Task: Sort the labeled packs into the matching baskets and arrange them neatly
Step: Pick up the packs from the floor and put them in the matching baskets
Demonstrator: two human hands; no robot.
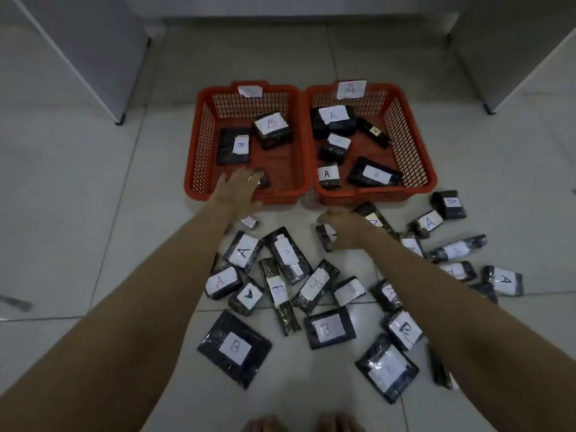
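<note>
left hand (238, 187) flat over small pack (261, 179) in B basket (199, 141), grip open; right hand (341, 227) grip closed on floor pack (325, 238)

bare forearms, sleeveless; perhaps a ring (250, 179)

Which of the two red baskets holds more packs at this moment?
The right basket, tagged A, holds more: five packs lie in it. The left basket shows two B packs and a third under the left hand.
</note>
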